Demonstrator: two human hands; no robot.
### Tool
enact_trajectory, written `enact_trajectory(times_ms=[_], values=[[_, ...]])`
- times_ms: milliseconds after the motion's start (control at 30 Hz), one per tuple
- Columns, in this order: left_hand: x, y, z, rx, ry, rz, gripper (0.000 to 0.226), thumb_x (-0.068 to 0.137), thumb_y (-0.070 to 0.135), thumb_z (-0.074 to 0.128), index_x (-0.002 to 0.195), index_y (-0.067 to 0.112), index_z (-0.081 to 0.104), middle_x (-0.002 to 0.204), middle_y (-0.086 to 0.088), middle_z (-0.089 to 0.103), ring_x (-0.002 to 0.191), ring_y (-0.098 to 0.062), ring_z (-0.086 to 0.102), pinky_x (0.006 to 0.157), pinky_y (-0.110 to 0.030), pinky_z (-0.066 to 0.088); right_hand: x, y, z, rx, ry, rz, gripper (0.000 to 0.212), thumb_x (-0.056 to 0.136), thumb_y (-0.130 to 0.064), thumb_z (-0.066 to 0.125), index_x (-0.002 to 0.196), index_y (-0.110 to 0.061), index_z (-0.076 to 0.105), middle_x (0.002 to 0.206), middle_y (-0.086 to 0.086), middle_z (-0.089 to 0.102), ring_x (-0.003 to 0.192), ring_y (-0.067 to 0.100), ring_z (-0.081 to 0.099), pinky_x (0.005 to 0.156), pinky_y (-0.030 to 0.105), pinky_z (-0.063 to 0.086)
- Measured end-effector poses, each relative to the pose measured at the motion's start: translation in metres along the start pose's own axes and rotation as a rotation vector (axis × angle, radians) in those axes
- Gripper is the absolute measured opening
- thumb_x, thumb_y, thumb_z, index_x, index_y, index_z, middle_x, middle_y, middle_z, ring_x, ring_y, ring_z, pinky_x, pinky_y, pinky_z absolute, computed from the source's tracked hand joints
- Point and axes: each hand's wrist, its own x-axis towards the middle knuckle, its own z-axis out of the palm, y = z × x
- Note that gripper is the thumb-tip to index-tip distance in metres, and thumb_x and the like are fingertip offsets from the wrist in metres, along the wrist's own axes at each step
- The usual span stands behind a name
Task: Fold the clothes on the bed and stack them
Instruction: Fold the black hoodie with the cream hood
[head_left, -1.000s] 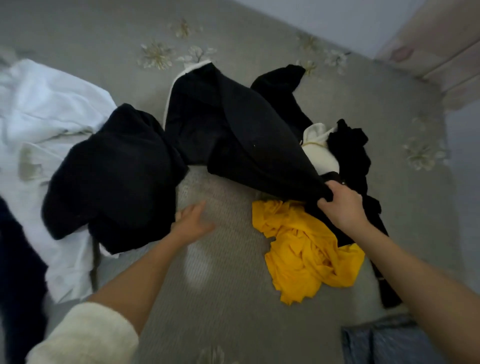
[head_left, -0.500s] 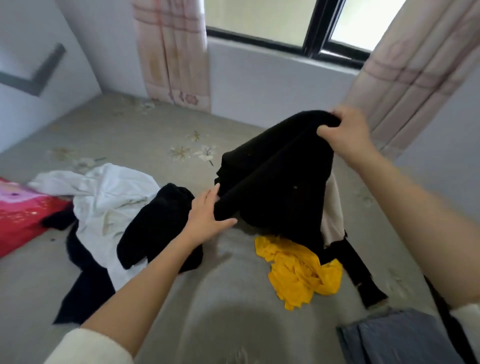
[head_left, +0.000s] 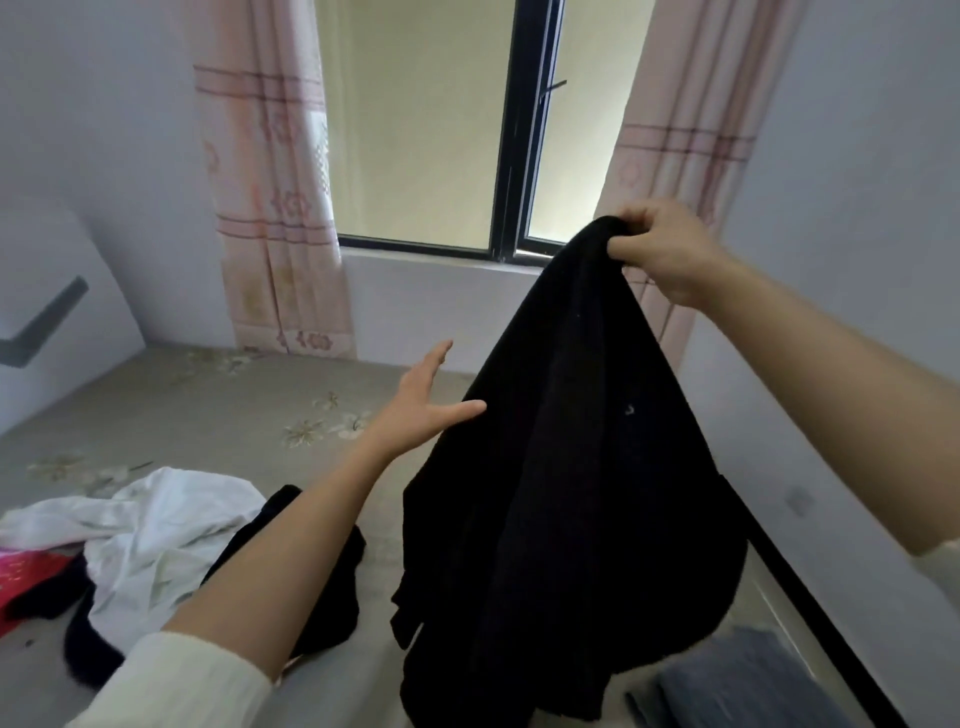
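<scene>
A large black garment (head_left: 561, 493) hangs in the air over the bed, pinched at its top edge by my right hand (head_left: 660, 249). My left hand (head_left: 423, 400) is open with fingers spread, its thumb touching the garment's left edge without gripping it. On the grey flowered bed (head_left: 218, 415) at the lower left lie a crumpled white garment (head_left: 156, 535) and another black garment (head_left: 322, 597), partly hidden behind my left forearm. The hanging garment hides the bed behind it.
A red and pink cloth (head_left: 26, 571) lies at the left edge. A folded grey-blue piece (head_left: 748, 680) sits at the lower right. A window (head_left: 441, 124) with pink curtains (head_left: 270, 182) is ahead. A white wall (head_left: 857, 156) stands close on the right.
My right hand has lifted the black garment higher, off the bed. My left hand let go of its edge and opened. The view tilted up; the yellow garment is now hidden.
</scene>
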Motion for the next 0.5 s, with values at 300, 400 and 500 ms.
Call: enact_trajectory(times_ms=[300,400,500], values=[[-0.023,0.029,0.027,-0.306,-0.178,-0.079,0.011,0.085,0.006,0.062,0.085,0.016,0.066,0.075,0.002,0.067,0.068,-0.01,0.066,0.064,-0.018,0.054,-0.053,0.004,-0.027,-0.073,-0.026,0.014,0.022,0.079,0.017,0.052,0.081,-0.003,0.063,0.063,-0.004,0.062,0.054,-0.005,0.058,0.062,0.007,0.048],[-0.029,0.034,0.009,-0.298,-0.075,-0.064,0.017,0.085,0.001,0.06,0.085,0.016,0.066,0.065,0.009,0.067,0.061,-0.008,0.064,0.059,-0.015,0.052,-0.065,0.01,-0.035,-0.128,-0.062,0.023,0.02,0.078,0.018,0.051,0.086,0.002,0.06,0.068,0.006,0.054,0.052,-0.005,0.054,0.06,0.007,0.044],[-0.036,0.051,-0.022,-0.196,0.054,0.009,0.02,0.083,-0.003,0.06,0.079,0.016,0.065,0.06,0.008,0.064,0.054,-0.001,0.059,0.056,-0.011,0.048,-0.072,0.015,-0.038,-0.175,-0.09,0.032,0.017,0.078,0.015,0.054,0.077,-0.001,0.06,0.068,0.005,0.054,0.053,-0.005,0.051,0.06,0.007,0.041]])
